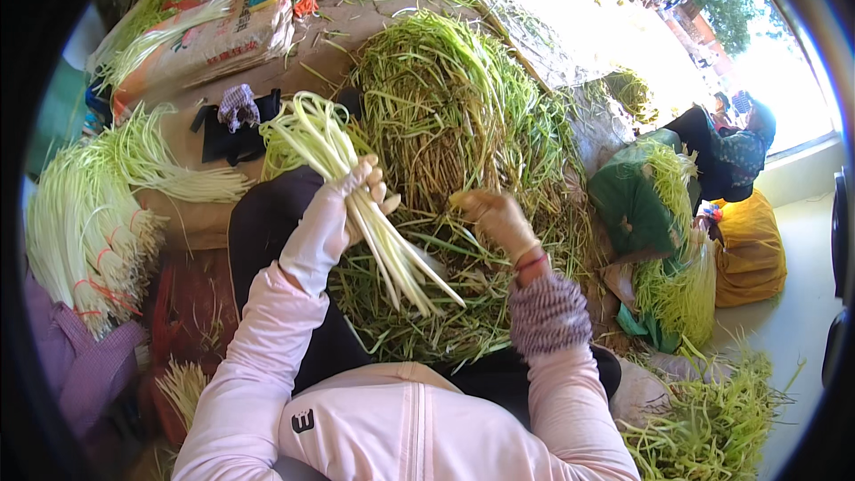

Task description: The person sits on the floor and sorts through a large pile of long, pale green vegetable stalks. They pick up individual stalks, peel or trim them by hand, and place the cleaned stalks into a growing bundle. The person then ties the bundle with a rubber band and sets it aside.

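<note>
My left hand (364, 204), in a pale glove, is closed around a bunch of long chive-like greens (394, 250). Their white stem ends point down to the right, and the pale green leaves loop over above the fist. My gloved right hand (497, 217) hovers to the right of the bunch, apart from it, with fingers curled and blurred. Something small and yellowish shows at its fingertips; whether it is held I cannot tell. Beneath both hands spreads a big heap of green and brownish leaves and stalks (434, 113), reaching down between my knees.
Bundles of pale stalks tied with red bands (93, 227) lie at left, beside loose stalks (194, 180). Behind them are a dark cloth (234, 140) and a printed woven sack (227, 43). A green sack (631, 204), a yellow sack (748, 250) and a seated person (728, 147) are at right.
</note>
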The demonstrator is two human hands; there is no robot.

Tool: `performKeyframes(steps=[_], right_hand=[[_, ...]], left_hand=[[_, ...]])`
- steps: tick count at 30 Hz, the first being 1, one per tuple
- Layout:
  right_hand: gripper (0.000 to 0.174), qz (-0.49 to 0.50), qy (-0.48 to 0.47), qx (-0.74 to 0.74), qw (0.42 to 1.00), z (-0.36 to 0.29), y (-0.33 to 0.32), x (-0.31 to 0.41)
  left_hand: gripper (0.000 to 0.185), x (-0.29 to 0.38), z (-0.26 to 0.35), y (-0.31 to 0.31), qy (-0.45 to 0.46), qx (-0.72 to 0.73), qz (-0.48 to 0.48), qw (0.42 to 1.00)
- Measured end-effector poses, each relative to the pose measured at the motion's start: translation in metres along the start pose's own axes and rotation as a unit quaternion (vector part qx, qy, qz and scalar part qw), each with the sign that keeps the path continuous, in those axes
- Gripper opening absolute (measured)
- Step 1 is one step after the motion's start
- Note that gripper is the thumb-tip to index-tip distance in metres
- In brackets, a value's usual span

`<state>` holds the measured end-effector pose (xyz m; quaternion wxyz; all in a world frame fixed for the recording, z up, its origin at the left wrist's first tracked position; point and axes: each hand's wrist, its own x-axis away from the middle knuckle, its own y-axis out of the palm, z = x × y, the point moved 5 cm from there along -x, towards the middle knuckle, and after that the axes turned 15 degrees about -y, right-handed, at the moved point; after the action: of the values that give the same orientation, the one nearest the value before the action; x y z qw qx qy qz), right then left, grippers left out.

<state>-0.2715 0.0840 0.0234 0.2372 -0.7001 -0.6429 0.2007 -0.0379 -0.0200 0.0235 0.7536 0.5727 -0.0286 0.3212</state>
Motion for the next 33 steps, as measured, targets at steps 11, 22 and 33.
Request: performKeyframes(steps=[11,22,33], right_hand=[[0.043,0.166,0.132,0.260,0.942,0.178,-0.110,-0.169],[0.020,0.154,-0.077,0.014,0.985,0.005,-0.138,-0.092],[0.033,0.021,-0.066,-0.174,0.982,-0.053,0.005,0.031]], left_hand=[[0.035,-0.008,-0.026,0.010,-0.096,-0.048,-0.019,0.994],[0.041,0.006,-0.006,0.013,-0.043,-0.060,0.016,0.997],[0.039,-0.002,-0.011,0.008,-0.018,-0.062,0.036,0.997]])
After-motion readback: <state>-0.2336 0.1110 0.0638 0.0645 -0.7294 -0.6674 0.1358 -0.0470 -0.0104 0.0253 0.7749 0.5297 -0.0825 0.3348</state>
